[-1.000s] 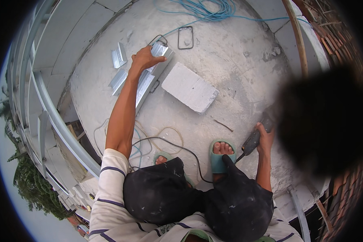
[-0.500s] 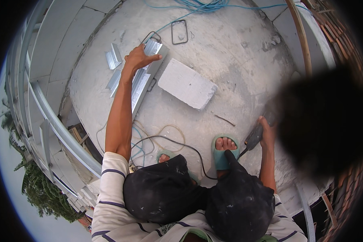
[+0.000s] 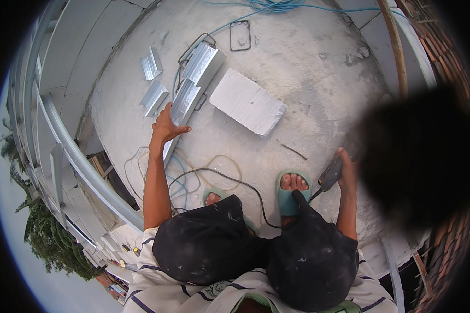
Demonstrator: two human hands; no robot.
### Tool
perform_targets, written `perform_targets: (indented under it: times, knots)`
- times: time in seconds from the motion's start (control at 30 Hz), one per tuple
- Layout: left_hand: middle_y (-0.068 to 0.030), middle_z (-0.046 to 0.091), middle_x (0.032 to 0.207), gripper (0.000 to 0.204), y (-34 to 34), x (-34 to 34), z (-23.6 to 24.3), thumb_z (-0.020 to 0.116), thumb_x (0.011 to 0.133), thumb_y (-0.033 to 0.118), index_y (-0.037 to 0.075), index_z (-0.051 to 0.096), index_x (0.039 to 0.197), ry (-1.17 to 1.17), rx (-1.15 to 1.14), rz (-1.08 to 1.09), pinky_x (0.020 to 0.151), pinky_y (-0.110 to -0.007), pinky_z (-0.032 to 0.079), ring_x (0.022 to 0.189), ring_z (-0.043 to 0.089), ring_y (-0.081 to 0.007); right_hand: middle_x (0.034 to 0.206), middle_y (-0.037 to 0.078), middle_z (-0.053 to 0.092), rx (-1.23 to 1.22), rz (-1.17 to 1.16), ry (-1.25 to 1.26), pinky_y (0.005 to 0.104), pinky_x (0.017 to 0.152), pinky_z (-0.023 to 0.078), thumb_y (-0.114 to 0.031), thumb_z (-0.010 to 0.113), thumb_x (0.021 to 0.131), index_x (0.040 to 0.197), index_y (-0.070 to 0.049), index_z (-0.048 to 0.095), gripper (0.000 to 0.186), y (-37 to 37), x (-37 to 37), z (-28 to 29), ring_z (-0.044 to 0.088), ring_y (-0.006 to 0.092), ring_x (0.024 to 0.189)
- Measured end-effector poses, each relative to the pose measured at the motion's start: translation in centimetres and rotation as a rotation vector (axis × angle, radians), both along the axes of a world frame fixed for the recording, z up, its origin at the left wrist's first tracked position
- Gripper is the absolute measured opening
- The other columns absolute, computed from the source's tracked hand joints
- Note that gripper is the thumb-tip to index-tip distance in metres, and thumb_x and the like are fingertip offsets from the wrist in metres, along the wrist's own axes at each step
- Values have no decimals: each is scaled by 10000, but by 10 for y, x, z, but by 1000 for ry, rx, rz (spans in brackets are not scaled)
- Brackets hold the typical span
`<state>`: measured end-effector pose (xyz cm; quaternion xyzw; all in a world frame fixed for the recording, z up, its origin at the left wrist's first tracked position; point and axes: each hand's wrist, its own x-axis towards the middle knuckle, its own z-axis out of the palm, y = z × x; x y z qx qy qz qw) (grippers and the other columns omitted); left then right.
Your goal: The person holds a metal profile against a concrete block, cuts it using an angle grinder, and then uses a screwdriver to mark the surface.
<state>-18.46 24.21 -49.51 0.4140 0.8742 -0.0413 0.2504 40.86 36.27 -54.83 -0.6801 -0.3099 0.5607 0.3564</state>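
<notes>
My left hand [image 3: 167,128] lies across the near part of a long silvery metal channel [image 3: 181,104], thumb and fingers spread apart over it. A shorter metal piece [image 3: 201,63] sits on the channel's far end. Two short cut-off channel pieces [image 3: 152,63] lie on the concrete left of it. My right hand [image 3: 347,169] is closed around the black handle of a corded power tool [image 3: 331,175], low beside my right foot. Its front end is hidden by a dark blurred shape, so its exact kind cannot be made out.
A white block [image 3: 248,101] lies right of the channel. Bent wire frames [image 3: 240,35] and a blue hose coil [image 3: 277,5] are farther off. A black cord [image 3: 245,182] loops past my sandaled feet [image 3: 293,193]. Low walls and metal framing [image 3: 89,172] edge the left; roof tiles, the right.
My left hand has slid back along the channel toward me, uncovering the shorter piece at its far end. My right hand still holds the power tool in about the same place.
</notes>
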Motion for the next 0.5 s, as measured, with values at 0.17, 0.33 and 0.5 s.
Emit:
perform_targets:
  times: [0.17,0.33,0.5]
  knots:
    - [-262,553,1508,1212,-23,3,-14,985,634,330,60,331,1618,68,152,6,1108,-535,447,1358,569,-408,958,68,676,-10,13,29,328,747,517,-111,827,842,1235,-32,577,473,-1,5,-9,650,165,814]
    - [-288,547,1510,1048,-29,-6,-16,948,687,276,-20,429,1548,-4,234,-18,1181,-444,424,1392,539,-425,962,63,669,64,-8,28,330,727,518,-105,827,840,1217,-32,585,453,-2,-10,11,640,160,804]
    - [-299,566,1485,1022,-31,6,2,947,693,270,-63,450,1522,-23,220,-33,1171,-444,431,1369,557,-433,971,56,657,109,5,7,334,710,517,-99,831,830,1209,-33,588,455,0,-18,29,623,153,793]
